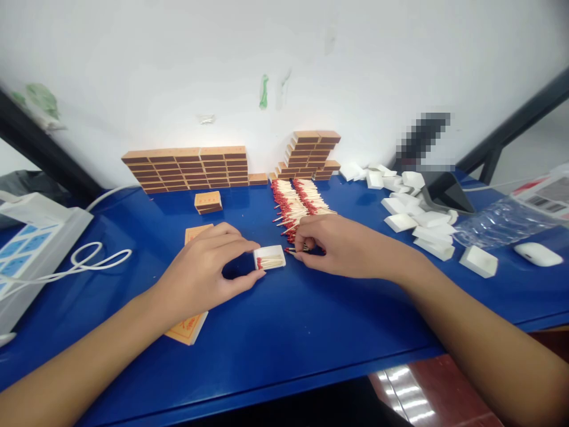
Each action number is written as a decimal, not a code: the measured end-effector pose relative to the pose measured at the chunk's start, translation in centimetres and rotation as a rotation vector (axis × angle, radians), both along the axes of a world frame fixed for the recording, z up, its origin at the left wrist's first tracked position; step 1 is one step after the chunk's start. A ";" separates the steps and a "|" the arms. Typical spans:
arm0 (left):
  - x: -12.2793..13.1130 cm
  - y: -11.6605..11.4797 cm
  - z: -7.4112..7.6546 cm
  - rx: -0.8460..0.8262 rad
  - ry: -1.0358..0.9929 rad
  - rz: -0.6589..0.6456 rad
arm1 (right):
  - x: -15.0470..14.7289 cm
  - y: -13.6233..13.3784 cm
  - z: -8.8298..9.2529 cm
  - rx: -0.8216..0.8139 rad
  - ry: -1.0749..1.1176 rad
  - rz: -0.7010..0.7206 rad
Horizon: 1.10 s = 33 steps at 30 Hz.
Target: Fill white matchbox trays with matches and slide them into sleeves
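My left hand (217,261) grips the left end of a small white matchbox tray (276,251) between thumb and forefinger. Several red-headed matches (271,261) lie in the tray, heads to the left. To its right, my right hand (326,243) is closed in a pinch on matches, and a red head shows at the fingertips beside the tray's right end. Just behind that hand spreads a large heap of loose matches (293,201) in two rows. Flat orange printed card sleeves (189,329) lie partly hidden under my left hand and forearm.
Matchboxes (191,169) stand stacked along the wall, with another stepped stack (306,154) behind the heap. Two boxes (208,202) sit apart. White trays (413,207) pile up at right, near a plastic bottle (502,222) and an earbud case (537,254). A power strip (57,237) stands left.
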State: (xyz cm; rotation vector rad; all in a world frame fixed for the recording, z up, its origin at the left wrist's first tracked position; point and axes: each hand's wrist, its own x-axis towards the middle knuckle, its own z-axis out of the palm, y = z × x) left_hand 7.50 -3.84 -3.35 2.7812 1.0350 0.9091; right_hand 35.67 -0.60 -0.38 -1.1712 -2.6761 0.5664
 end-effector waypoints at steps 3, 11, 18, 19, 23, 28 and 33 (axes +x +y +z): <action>0.0 0.0 0.0 0.002 -0.003 -0.002 | -0.1 -0.1 -0.2 -0.013 -0.009 -0.004; -0.1 0.1 -0.1 -0.009 0.004 0.002 | -0.4 -0.2 -0.2 -0.110 -0.052 -0.037; 0.0 0.1 -0.1 -0.007 0.002 0.002 | 0.4 0.2 0.0 0.018 0.032 -0.012; 0.0 0.1 -0.1 -0.008 0.002 0.003 | 0.5 0.2 0.1 0.040 0.045 -0.014; 0.1 0.1 -0.1 -0.012 0.001 0.004 | 0.6 0.3 0.0 0.098 0.110 -0.007; 0.1 0.0 0.0 -0.008 -0.015 0.010 | -0.3 -0.1 -0.7 0.128 0.184 0.048; 0.3 -0.1 0.0 -0.007 -0.007 0.000 | -1.7 -1.1 -0.9 0.095 0.257 0.086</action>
